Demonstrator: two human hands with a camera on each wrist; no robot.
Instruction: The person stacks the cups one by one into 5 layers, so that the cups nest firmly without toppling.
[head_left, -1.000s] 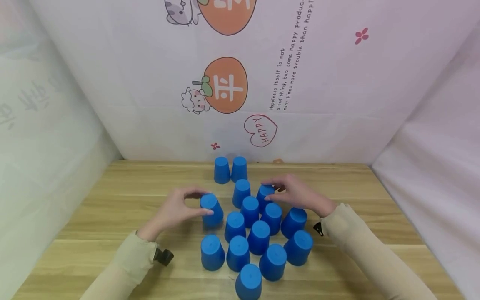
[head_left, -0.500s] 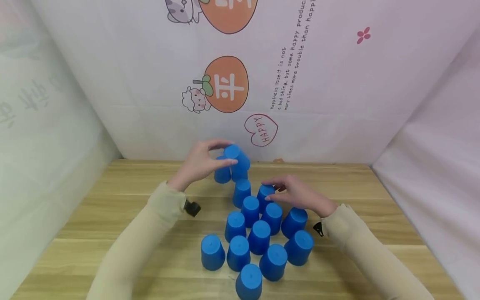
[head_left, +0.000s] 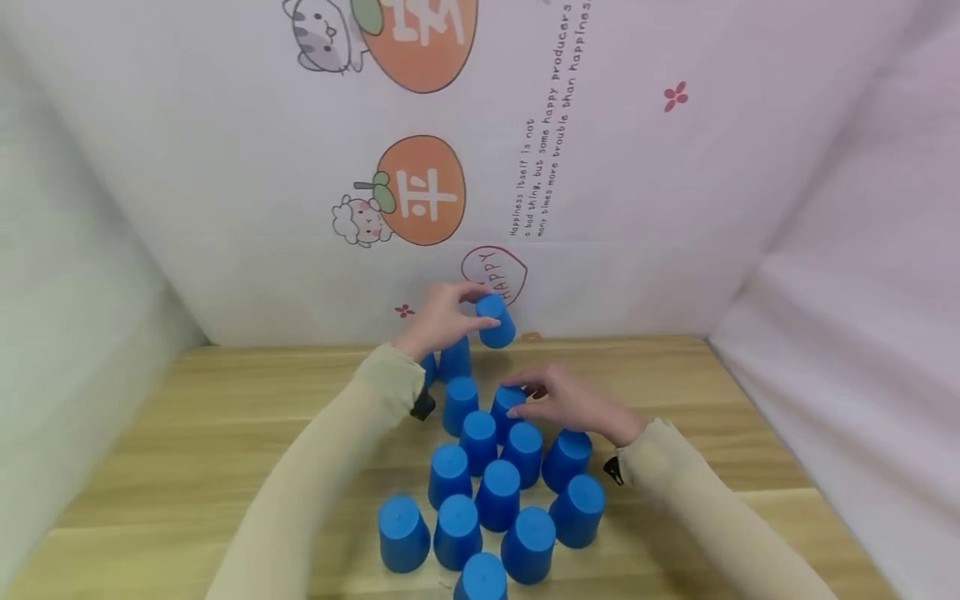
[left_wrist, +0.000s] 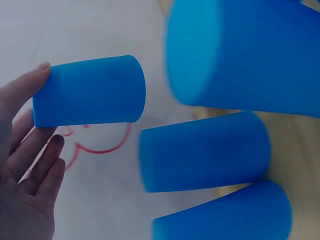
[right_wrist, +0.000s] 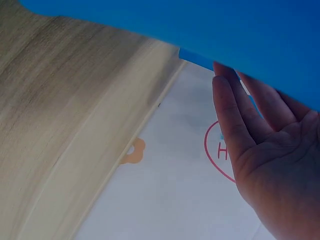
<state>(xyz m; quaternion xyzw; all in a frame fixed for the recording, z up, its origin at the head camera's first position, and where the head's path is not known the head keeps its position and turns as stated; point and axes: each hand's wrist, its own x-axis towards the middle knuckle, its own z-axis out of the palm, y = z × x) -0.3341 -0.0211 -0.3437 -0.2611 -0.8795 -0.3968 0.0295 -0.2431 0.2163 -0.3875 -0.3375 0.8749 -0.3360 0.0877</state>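
While the wooden table (head_left: 187, 450) extends left and right of the standing blue cups (head_left: 498, 496), its far edge meets a printed white cloth (head_left: 607, 283); in the head view, the left hand (head_left: 444, 315) pinches a raised cup (head_left: 497, 323) near that edge, and the right hand (head_left: 573, 406) grips an upright cup (head_left: 506, 408). The left wrist view shows thumb and fingers clamped on the raised cup's narrow end. In the right wrist view, a blue shape (right_wrist: 200, 30), probably a cup, hides the fingertips.

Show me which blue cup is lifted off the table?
The lifted cup is the one the left hand grips near the back wall; the other cups in view stand on the table.
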